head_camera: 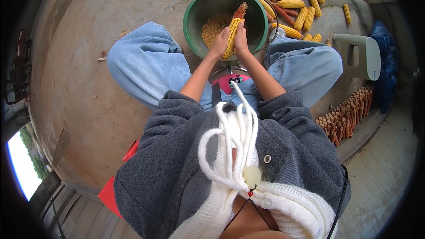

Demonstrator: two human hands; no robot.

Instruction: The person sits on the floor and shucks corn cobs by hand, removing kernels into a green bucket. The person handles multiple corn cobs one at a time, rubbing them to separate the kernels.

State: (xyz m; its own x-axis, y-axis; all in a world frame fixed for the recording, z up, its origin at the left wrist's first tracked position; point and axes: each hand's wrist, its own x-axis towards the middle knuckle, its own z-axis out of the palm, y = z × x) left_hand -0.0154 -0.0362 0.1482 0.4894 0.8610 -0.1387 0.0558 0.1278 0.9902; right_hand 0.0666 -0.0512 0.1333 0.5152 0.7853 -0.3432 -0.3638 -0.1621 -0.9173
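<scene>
Between my two hands is a partly shelled ear of corn (233, 36), held over a green bucket (188, 26). Its far end is a bare reddish cob, while yellow kernels still cover the near part. My left hand (220, 42) grips the ear from the left side. From the right, my right hand (241, 39) closes on it, its thumb up near the border between kernels and bare cob. Loose corn kernels (212, 28) lie at the bottom of the bucket. The bucket's thin black handle (276, 23) hangs over its right rim.
Several unshelled ears of corn (300, 18) and some bare reddish cobs (284, 14) lie on the concrete floor at the right. Beyond my right knee stand a pale plastic stool (362, 58) and a blue plastic bag (384, 63). Stacked bare cobs (347, 116) line a ledge.
</scene>
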